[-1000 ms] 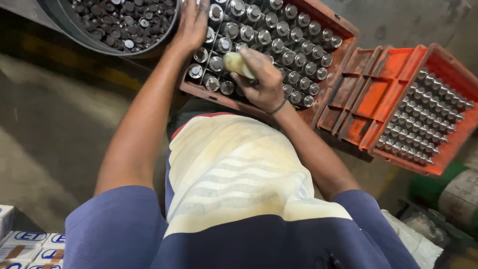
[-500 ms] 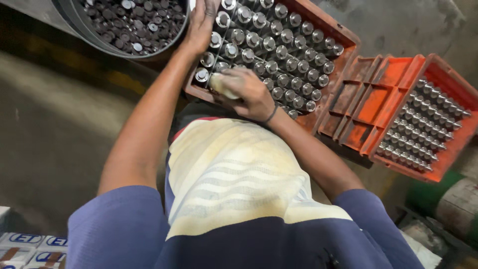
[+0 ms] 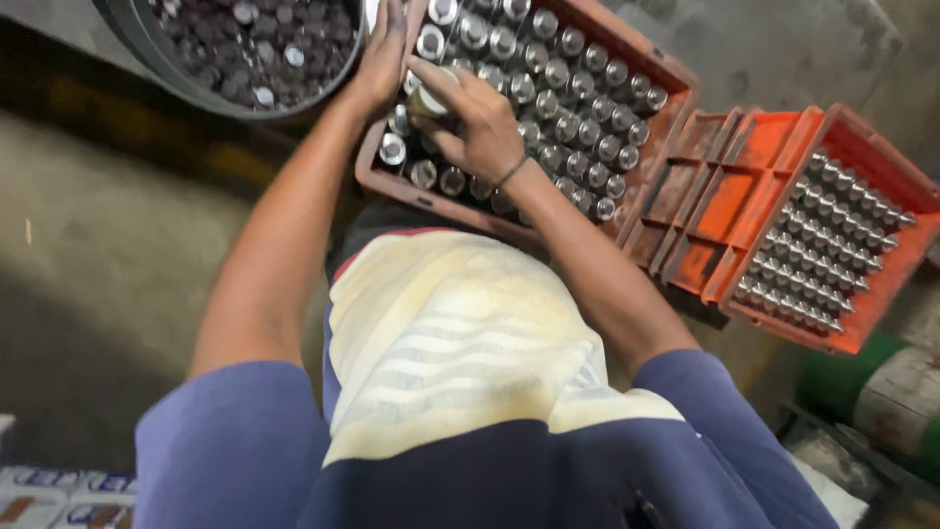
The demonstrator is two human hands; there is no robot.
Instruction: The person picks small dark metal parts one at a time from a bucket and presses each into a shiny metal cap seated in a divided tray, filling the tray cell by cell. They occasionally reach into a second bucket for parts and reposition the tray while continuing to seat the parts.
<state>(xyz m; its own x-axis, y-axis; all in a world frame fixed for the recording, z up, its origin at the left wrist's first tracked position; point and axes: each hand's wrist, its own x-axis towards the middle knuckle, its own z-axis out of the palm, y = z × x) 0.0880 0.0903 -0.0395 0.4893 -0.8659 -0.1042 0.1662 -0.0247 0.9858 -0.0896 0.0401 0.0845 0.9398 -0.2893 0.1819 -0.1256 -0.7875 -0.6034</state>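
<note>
A reddish-brown crate point(image 3: 392, 184) packed with several capped bottles point(image 3: 578, 93) sits in front of me. My right hand point(image 3: 480, 122) grips a pale cylindrical tool point(image 3: 428, 101) and presses it down on a bottle top near the crate's left side. My left hand point(image 3: 384, 54) rests flat on the crate's far left edge beside the bottle necks, its fingers stretched out. A cream cloth with faint stripes point(image 3: 441, 343) lies over my lap below the crate.
A round dark tub point(image 3: 196, 93) full of loose bottle caps point(image 3: 255, 44) stands at the upper left. To the right sit orange crates point(image 3: 725, 211), one with rows of capped bottles point(image 3: 822, 245). A green drum point(image 3: 881, 392) stands at lower right, printed cartons point(image 3: 59, 490) at lower left.
My right hand has moved the pale tool leftward along the crate onto another bottle. My left hand has shifted slightly along the crate's left edge.
</note>
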